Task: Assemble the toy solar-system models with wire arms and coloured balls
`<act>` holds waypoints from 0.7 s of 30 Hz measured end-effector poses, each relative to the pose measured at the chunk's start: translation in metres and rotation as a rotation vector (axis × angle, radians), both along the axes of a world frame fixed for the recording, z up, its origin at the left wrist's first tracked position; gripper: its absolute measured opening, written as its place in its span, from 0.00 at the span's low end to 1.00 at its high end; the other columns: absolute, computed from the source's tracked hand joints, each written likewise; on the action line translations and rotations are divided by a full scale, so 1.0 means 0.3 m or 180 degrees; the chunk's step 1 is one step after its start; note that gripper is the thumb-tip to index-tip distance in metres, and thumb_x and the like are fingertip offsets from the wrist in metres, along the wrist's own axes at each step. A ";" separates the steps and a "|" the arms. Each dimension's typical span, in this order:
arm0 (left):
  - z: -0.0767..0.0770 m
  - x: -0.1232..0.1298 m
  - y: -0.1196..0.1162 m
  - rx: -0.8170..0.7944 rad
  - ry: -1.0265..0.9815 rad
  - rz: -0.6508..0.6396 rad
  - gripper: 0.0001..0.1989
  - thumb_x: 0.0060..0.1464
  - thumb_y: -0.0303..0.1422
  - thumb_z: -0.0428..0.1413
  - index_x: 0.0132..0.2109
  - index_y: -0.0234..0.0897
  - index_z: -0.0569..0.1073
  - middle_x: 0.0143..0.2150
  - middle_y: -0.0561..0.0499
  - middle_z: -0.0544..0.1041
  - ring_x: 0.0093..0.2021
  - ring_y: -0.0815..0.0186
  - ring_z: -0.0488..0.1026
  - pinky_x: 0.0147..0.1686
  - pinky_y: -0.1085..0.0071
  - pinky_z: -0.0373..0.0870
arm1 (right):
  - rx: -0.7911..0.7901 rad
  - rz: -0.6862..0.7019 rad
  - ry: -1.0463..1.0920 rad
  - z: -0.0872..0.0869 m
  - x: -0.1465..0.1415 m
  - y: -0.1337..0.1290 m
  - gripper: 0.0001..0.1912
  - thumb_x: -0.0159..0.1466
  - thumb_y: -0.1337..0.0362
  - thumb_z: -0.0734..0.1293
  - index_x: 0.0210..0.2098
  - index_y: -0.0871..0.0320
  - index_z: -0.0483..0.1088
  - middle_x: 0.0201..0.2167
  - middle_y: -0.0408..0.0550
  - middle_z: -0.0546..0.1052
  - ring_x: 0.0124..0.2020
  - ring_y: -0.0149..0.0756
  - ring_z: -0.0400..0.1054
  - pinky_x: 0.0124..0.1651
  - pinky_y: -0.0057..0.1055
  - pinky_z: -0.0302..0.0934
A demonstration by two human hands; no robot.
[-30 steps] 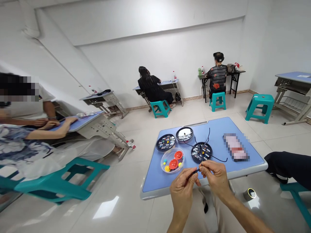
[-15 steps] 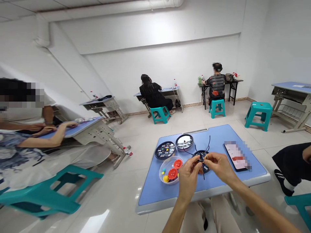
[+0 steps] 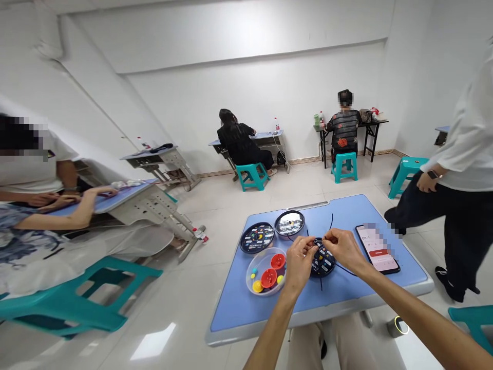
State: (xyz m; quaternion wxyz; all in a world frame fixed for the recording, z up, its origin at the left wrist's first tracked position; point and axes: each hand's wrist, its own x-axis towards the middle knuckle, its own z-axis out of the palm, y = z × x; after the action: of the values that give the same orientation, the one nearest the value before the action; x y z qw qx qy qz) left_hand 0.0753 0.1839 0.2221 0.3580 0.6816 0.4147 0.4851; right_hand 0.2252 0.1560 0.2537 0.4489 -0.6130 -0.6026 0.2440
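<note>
both forearms point(image 3: 423, 329): bare | trousers point(image 3: 346, 344): loose beige cloth | one shoe point(image 3: 324, 350): black, partly hidden

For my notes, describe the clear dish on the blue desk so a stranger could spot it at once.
On the blue-topped desk, look left of the person's left hand. There sits a round clear plastic dish holding red and yellow pieces, the only see-through one beside the black discs.

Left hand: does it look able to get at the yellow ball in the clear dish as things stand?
Probably yes. The left hand sits right beside the clear dish, with nothing between them, and the yellow ball lies inside by its rim. It would first have to let go of the black cord.
</note>
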 end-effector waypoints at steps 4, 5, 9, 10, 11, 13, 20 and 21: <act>-0.009 0.011 0.001 0.0005 -0.0014 0.0008 0.08 0.52 0.28 0.57 0.40 0.36 0.79 0.33 0.49 0.74 0.30 0.67 0.71 0.29 0.72 0.71 | -0.0038 -0.0001 -0.0069 -0.017 0.003 0.006 0.09 0.56 0.67 0.62 0.25 0.58 0.73 0.21 0.45 0.76 0.24 0.34 0.67 0.28 0.28 0.57; -0.010 0.013 0.002 -0.0011 0.0002 0.0006 0.07 0.53 0.29 0.57 0.39 0.36 0.79 0.33 0.49 0.74 0.29 0.68 0.71 0.28 0.73 0.70 | -0.0055 0.0005 -0.0122 -0.017 0.003 0.007 0.09 0.56 0.67 0.61 0.25 0.59 0.73 0.22 0.46 0.77 0.24 0.34 0.68 0.28 0.28 0.57; -0.018 0.018 0.008 -0.0050 0.0051 0.0029 0.07 0.53 0.30 0.57 0.37 0.36 0.79 0.32 0.50 0.74 0.26 0.70 0.69 0.27 0.73 0.68 | -0.0131 0.0072 -0.0449 -0.007 0.008 0.010 0.10 0.57 0.70 0.61 0.25 0.58 0.74 0.22 0.45 0.77 0.25 0.34 0.68 0.27 0.27 0.55; -0.019 0.019 0.009 -0.0038 0.0077 0.0049 0.07 0.53 0.29 0.57 0.37 0.36 0.80 0.31 0.50 0.74 0.26 0.69 0.69 0.27 0.73 0.68 | -0.0145 0.0095 -0.0514 -0.003 0.010 0.011 0.10 0.56 0.71 0.61 0.25 0.58 0.74 0.22 0.45 0.77 0.24 0.34 0.67 0.27 0.27 0.54; -0.019 0.020 0.010 -0.0022 0.0114 0.0071 0.07 0.53 0.29 0.57 0.36 0.36 0.80 0.31 0.50 0.74 0.26 0.69 0.69 0.27 0.73 0.68 | -0.0153 0.0121 -0.0564 0.001 0.012 0.012 0.11 0.56 0.72 0.61 0.25 0.58 0.74 0.21 0.45 0.76 0.23 0.33 0.66 0.27 0.27 0.53; -0.014 0.021 0.010 0.0016 0.0238 0.0107 0.07 0.52 0.27 0.57 0.36 0.36 0.80 0.30 0.50 0.74 0.26 0.69 0.69 0.27 0.73 0.66 | -0.0163 0.0172 -0.0636 0.008 0.013 0.013 0.12 0.55 0.73 0.60 0.25 0.58 0.75 0.20 0.44 0.75 0.22 0.33 0.65 0.27 0.27 0.51; 0.011 0.018 0.004 0.0089 0.0653 0.0081 0.13 0.50 0.21 0.54 0.33 0.38 0.82 0.25 0.52 0.74 0.25 0.68 0.69 0.28 0.73 0.61 | -0.0274 0.0466 -0.1603 0.013 0.002 0.024 0.18 0.53 0.76 0.59 0.30 0.55 0.80 0.25 0.49 0.81 0.25 0.35 0.70 0.28 0.29 0.49; 0.010 0.018 0.003 0.0073 0.0661 0.0103 0.13 0.50 0.21 0.54 0.33 0.39 0.82 0.25 0.52 0.74 0.25 0.69 0.68 0.27 0.73 0.60 | -0.0306 0.0476 -0.1685 0.011 0.000 0.027 0.18 0.53 0.76 0.59 0.29 0.55 0.80 0.26 0.50 0.81 0.26 0.36 0.71 0.28 0.29 0.49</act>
State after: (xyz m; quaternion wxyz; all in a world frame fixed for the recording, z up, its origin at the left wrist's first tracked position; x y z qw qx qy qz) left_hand 0.0807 0.1848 0.2250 0.2974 0.7255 0.4549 0.4223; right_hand 0.2251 0.1641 0.2570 0.2270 -0.6298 -0.7303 0.1361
